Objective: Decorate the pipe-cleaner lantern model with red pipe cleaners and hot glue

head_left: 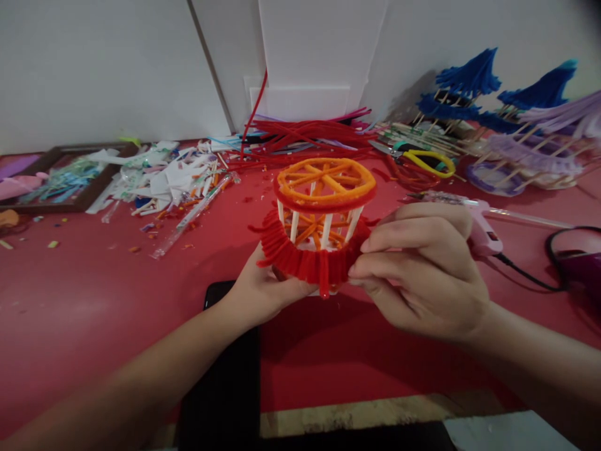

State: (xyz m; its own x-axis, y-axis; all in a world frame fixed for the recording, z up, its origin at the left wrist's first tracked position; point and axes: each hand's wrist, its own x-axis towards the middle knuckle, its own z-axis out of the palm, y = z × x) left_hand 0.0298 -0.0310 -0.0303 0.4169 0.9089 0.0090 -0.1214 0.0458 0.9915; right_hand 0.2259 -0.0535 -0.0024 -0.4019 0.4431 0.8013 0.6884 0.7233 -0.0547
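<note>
A small pavilion-like model (pixel 327 199) of orange and red pipe cleaners stands between my hands. Its orange spoked ring sits on pale stick posts above a skirt of red pipe cleaner (pixel 300 262). My left hand (pixel 263 291) is closed around the model's lower part from the left and below, with some fingers hidden behind it. At the right edge of the red skirt, my right hand (pixel 422 269) has its thumb and fingertips pinched together on the red pipe cleaner. One red strip hangs down at the front of the skirt.
A pink glue gun (pixel 483 228) lies at the right with its black cord. Behind are yellow-handled pliers (pixel 429 161) and a pile of red pipe cleaners (pixel 310 138). Blue-roofed models (pixel 469 78) stand back right. Scraps (pixel 173 175) lie left; a black phone (pixel 225 376) is near the front edge.
</note>
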